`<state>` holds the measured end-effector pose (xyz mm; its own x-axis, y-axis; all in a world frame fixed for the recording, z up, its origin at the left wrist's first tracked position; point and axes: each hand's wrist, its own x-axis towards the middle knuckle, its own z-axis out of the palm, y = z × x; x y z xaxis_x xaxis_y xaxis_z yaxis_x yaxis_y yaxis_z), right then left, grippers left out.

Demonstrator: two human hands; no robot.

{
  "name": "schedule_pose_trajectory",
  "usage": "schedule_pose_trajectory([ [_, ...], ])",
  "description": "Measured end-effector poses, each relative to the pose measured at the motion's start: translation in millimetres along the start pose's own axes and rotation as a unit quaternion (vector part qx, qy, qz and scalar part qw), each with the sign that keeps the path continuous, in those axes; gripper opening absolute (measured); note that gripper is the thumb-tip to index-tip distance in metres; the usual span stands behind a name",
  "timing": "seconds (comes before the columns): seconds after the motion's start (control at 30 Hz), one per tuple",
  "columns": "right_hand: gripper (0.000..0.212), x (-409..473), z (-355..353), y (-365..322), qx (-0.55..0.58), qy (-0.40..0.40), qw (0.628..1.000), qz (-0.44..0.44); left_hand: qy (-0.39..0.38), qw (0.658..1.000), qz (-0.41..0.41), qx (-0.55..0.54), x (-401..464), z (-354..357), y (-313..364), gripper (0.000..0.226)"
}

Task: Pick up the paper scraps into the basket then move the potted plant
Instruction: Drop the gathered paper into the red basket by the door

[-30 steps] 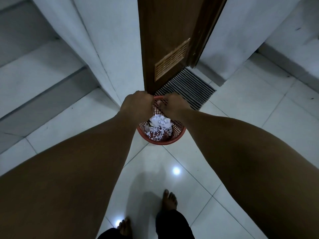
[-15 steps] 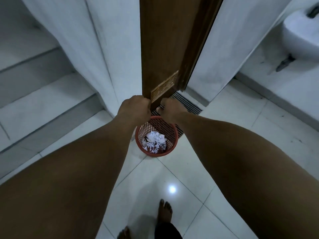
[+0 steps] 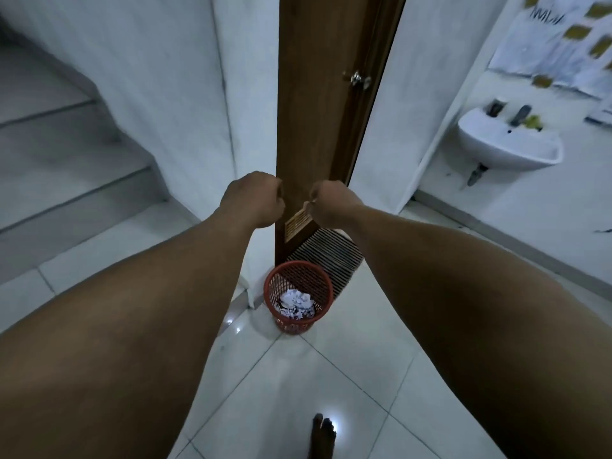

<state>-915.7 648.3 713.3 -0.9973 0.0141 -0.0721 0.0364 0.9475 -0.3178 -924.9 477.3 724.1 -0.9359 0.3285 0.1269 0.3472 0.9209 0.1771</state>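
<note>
The red basket (image 3: 298,298) is standing on the white floor (image 3: 347,376), right at the foot of the brown door (image 3: 326,111). White paper scraps (image 3: 295,303) are lying inside the basket, down at the bottom. A striped mat (image 3: 334,253) is lying just behind the basket, beside the door.

Both hands are hanging in the air high above the basket, in front of the door. The left hand (image 3: 253,200) is curling into a loose fist with nothing showing in it. The right hand (image 3: 331,202) is also curling shut, with its fingers (image 3: 311,197) pinching together; I cannot tell if a tiny scrap is between them. The two hands are near each other but not touching.

One bare foot (image 3: 323,435) is standing on the floor, well in front of the basket. A white sink (image 3: 506,144) is hanging on the wall far to the right of the door. Steps (image 3: 66,160) are going up to the left of the door.
</note>
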Motion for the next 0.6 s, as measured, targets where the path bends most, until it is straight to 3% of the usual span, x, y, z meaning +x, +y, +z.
schedule_pose_trajectory([
  [0.33, 0.019, -113.8, -29.1, -27.2, -0.027, -0.013, 0.998, -0.051, 0.024, 0.998, -0.057, 0.004, -101.9, -57.9, 18.6, 0.028],
  [0.6, 0.028, -197.9, -55.9, -33.4, -0.091, -0.008, 0.985, -0.149, 0.045, 0.991, -0.128, 0.012, -201.6, -86.7, 43.6, 0.027],
])
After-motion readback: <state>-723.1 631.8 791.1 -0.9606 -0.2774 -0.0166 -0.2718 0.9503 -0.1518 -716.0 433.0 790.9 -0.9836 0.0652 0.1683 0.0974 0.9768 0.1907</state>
